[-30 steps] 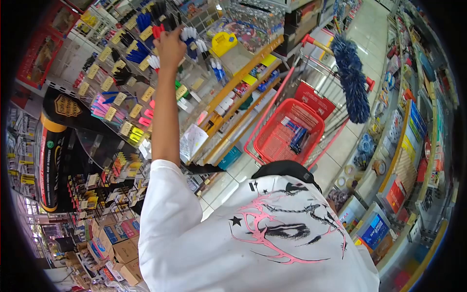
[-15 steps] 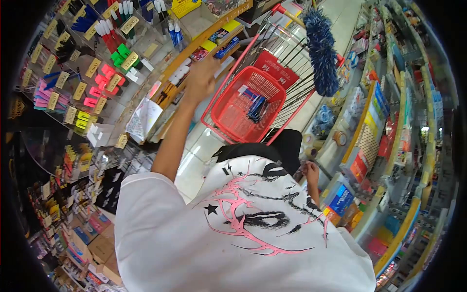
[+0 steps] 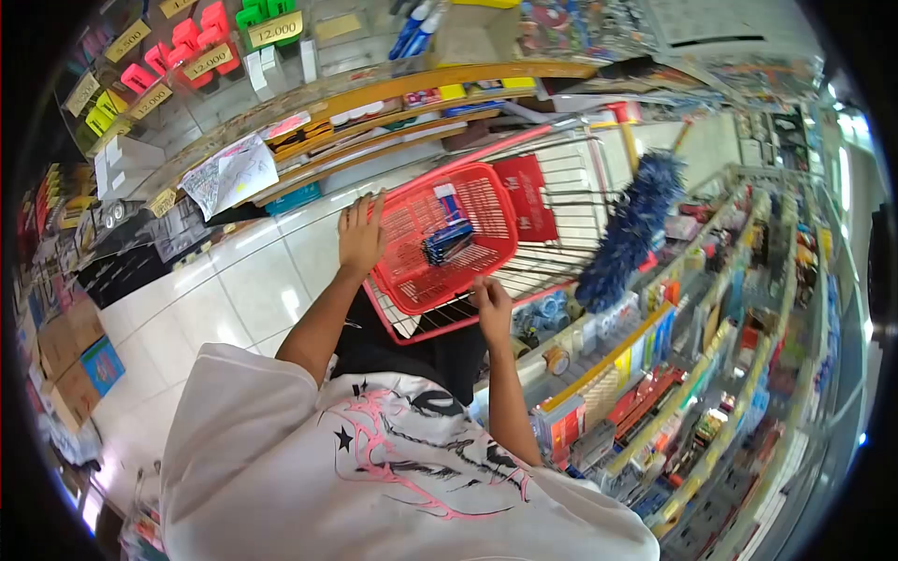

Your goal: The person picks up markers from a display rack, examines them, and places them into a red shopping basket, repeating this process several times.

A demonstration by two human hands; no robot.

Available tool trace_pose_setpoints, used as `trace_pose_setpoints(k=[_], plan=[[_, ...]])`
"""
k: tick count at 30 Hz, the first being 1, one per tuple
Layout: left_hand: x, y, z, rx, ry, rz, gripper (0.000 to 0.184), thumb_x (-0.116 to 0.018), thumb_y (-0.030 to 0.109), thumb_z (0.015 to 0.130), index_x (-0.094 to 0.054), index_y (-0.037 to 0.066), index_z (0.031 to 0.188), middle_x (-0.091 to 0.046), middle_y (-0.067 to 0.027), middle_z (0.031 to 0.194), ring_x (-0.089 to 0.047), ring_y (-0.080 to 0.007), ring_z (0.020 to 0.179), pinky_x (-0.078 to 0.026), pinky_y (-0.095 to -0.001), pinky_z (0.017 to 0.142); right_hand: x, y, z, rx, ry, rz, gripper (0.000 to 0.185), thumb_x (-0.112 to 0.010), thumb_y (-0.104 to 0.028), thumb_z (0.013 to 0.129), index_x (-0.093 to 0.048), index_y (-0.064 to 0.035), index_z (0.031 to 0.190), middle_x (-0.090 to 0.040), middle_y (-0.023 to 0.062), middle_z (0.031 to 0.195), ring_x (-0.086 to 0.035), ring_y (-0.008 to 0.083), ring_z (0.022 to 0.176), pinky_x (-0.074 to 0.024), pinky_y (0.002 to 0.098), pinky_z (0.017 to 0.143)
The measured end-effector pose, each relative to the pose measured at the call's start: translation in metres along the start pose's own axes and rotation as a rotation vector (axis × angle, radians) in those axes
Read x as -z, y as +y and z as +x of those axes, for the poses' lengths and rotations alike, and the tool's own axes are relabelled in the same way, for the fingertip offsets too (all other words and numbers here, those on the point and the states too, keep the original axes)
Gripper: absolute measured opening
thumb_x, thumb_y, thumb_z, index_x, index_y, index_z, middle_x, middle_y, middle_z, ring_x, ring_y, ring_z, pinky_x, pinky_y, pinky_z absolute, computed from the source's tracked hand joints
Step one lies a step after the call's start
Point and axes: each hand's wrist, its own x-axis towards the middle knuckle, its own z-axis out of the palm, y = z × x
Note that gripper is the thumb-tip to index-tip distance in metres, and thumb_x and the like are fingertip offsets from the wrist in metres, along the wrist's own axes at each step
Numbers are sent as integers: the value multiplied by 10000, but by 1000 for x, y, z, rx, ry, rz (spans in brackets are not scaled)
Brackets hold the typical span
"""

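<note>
A red plastic basket (image 3: 402, 290) sits in the near end of a shopping cart (image 3: 561, 264). Inside it lie a dark blue bundle (image 3: 447, 243) and a small blue, white and red package (image 3: 449, 203); their exact kinds are unclear. My left hand (image 3: 361, 238) rests at the left edge of basket and cart, fingers stretched out and apart, holding nothing visible. At the basket's near right corner is my right hand (image 3: 492, 307), its fingers curled by the rim. Whatever those fingers grip, if anything, is hidden.
A blue fluffy duster (image 3: 629, 234) stands at the cart's right side. Stationery shelves (image 3: 365, 98) with price tags run along the left and far side. Stocked shelves (image 3: 645, 393) line the right. Cardboard boxes (image 3: 75, 360) stand on the tiled floor at far left.
My left hand has come back from the shelf to the basket's edge. My right hand has risen from my side to the basket's near right corner. The view has turned.
</note>
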Motion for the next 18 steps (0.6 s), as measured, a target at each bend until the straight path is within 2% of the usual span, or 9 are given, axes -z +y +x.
trace_pose_setpoints(k=[1, 4, 7, 8, 11, 13, 14, 16, 18], plan=[[-1, -3, 0, 16, -13, 27, 720, -561, 125, 793, -331, 147, 1475, -466, -138, 1341, -434, -295, 1242, -302, -473, 1069, -12, 25, 35, 123, -68, 14, 179, -544, -156, 973, -618, 5, 991, -609, 22, 847, -543, 83, 768, -451, 237, 692], [-3, -6, 4, 5, 19, -120, 676, -546, 99, 771, -414, 141, 1433, -515, -128, 1274, -479, -289, 1157, -339, -444, 1034, -54, 63, 130, 147, -125, -8, 182, -553, -160, 949, -623, 5, 916, -592, 17, 738, -506, 103, 658, -439, 289, 604], [-7, -5, 7, 20, 20, -142, 654, -536, 70, 762, -450, 132, 1408, -530, -120, 1249, -495, -286, 1116, -354, -431, 1008, -91, 129, 214, 116, 14, -62, 213, -558, -173, 901, -626, 28, 884, -579, 73, 638, -509, 135, 596, -430, 320, 563], [-8, -4, 9, 5, 52, -131, 636, -538, 53, 754, -482, 120, 1384, -537, -119, 1232, -508, -281, 1089, -364, -419, 984, -102, 165, 246, 36, 38, 4, 202, -580, -163, 861, -640, 27, 899, -600, 78, 665, -536, 129, 610, -451, 306, 577], [-13, -6, 10, 27, 5, -107, 615, -550, 44, 769, -480, 96, 1378, -540, -132, 1246, -512, -290, 1098, -366, -426, 975, -115, 197, 288, 96, 142, -35, 208, -602, -172, 822, -661, -5, 931, -650, 111, 730, -631, 211, 656, -502, 344, 633], [-18, -9, 10, 5, -8, -89, 635, -541, 43, 746, -489, 96, 1377, -532, -129, 1228, -504, -289, 1086, -366, -429, 971, -120, 213, 310, -34, 162, -460, 155, -654, -182, 812, -666, -46, 885, -644, 126, 721, -636, 255, 691, -498, 369, 647], [-18, -8, 11, 17, -11, -87, 637, -540, 39, 745, -488, 95, 1377, -531, -130, 1227, -503, -294, 1083, -365, -434, 971, -121, 215, 311, -51, 157, -442, 155, -654, -182, 812, -666, -46, 885, -644, 126, 721, -636, 255, 691, -498, 369, 647], [-18, -7, 11, 31, -20, -83, 640, -543, 32, 738, -489, 87, 1373, -530, -132, 1222, -502, -302, 1071, -362, -433, 969, -121, 206, 311, -62, 200, -637, 174, -634, -205, 788, -661, -101, 925, -666, 173, 820, -662, 363, 801, -517, 442, 717], [-17, -7, 12, 33, -29, -81, 636, -546, 33, 737, -490, 84, 1369, -530, -133, 1221, -500, -300, 1073, -361, -430, 966, -122, 201, 309, -109, 165, -689, 248, -654, -226, 769, -645, -98, 981, -667, 174, 915, -658, 375, 871, -517, 458, 768]])
